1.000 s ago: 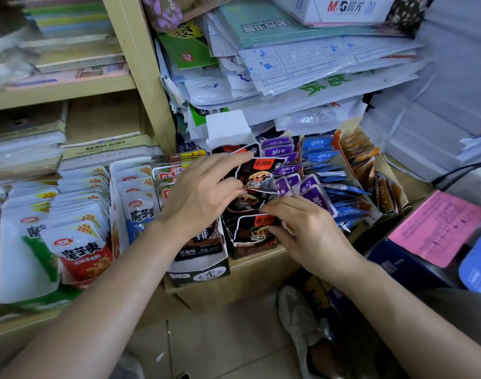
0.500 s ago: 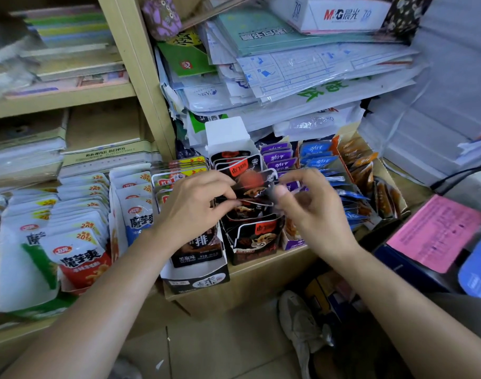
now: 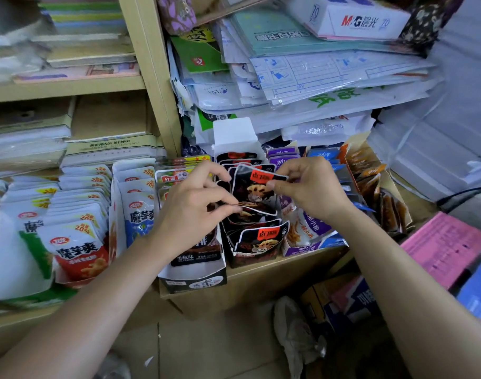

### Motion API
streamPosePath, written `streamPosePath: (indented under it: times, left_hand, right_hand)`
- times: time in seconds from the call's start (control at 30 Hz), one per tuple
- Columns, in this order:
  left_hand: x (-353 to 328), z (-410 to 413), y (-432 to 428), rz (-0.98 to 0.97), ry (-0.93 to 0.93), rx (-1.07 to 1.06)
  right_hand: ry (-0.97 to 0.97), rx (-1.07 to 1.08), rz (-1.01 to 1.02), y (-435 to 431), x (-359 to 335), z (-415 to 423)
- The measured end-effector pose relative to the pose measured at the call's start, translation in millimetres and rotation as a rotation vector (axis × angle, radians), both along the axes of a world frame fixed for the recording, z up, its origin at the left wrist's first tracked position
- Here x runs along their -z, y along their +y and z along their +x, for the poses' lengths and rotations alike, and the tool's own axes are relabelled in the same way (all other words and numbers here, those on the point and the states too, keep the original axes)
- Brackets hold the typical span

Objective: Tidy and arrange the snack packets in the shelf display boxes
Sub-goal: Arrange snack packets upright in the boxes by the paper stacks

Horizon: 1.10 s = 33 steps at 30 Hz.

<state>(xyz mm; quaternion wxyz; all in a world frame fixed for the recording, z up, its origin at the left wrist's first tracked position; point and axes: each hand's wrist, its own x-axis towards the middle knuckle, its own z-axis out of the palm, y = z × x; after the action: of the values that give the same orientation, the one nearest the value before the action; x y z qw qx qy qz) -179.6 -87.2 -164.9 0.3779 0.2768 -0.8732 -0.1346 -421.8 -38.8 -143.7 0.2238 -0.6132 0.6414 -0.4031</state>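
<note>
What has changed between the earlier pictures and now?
The right hand rose from the front of the box and now pinches the black packet at its right edge. The left hand shifted to pinch its left edge. The purple packets stayed put.

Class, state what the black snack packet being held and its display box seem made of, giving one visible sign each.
Black snack packet: probably glossy plastic film; it curves and glints. Display box: apparently printed cardboard; stiff folded walls, white flap.
</note>
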Motion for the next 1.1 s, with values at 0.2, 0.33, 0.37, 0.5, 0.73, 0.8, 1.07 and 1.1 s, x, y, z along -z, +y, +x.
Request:
streamPosePath:
  times: [0.2,0.33,0.37,0.5,0.73,0.8,1.07,1.1]
  left_hand:
    - [-2.4,-0.8,7.5,0.057,0.037,-0.067]
    - [-5.7,-6.3,10.4,0.066,0.056,-0.138]
    - [-4.8,-6.5,10.2,0.045,0.05,-0.15]
    - [0.9,-7.1,9.6,-0.132,-0.01,-0.155]
    - [5.4,-8.4,4.7,-0.106,-0.08,-0.052]
    - [7.1,-7.5,6.2,-0.13,-0.063,-0.07]
    - [11.5,-9.2,5.0,-0.219,-0.112,-0.151]
    - [13.2,-9.7,5.4,-0.253,-0.128,-0.151]
  right_hand:
    - [-0.004,-0.04,0.014,-6.7,3.6,16.9]
    - [0.047,-0.14,0.084,-10.5,-0.5,16.6]
    - [0.014,-0.154,0.105,-10.7,-1.6,14.3]
    - [-0.178,-0.088,0.061,-1.9,-3.9,6.5]
    - [0.02,-0.047,-0.005,-8.5,-0.5,7.9]
    - [0.054,-0.053,0.039,-13.0,2.3,6.9]
    - [0.122,-0.077,0.028,-19.6,4.5,4.7]
    - [0.109,-0.086,0.049,-18.7,2.5,3.3]
